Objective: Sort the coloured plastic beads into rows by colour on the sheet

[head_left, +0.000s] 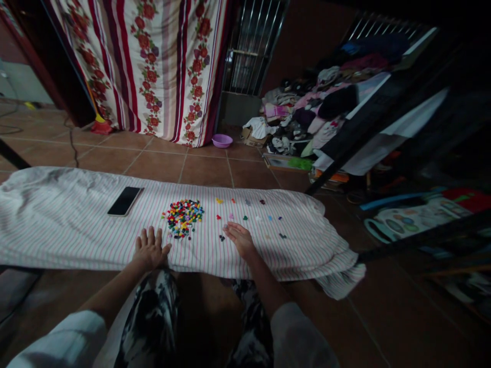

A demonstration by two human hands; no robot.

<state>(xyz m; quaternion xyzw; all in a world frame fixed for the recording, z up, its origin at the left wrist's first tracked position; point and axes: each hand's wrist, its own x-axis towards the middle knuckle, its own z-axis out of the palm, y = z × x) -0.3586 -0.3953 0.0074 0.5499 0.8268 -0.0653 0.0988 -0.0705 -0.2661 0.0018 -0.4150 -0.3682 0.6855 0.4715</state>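
Observation:
A pile of small multicoloured pieces (183,217) lies on the striped cloth (84,230). Just left of and below it, my left hand (149,249) rests flat, fingers spread, holding nothing. Right of the pile are small groups sorted by colour, among them yellow pieces (219,201), a red group (218,217), green pieces (245,218) and dark pieces (222,237). My right hand (240,237) is over the cloth beside the dark pieces, its fingers together around a tiny greyish piece (225,227) at the fingertips.
A black-screened phone (125,201) lies on the cloth at the left. Beyond the cloth are a purple basin (222,140), a floral curtain (149,66) and a heap of clothes (307,110). A dark bar (345,148) slants at the right.

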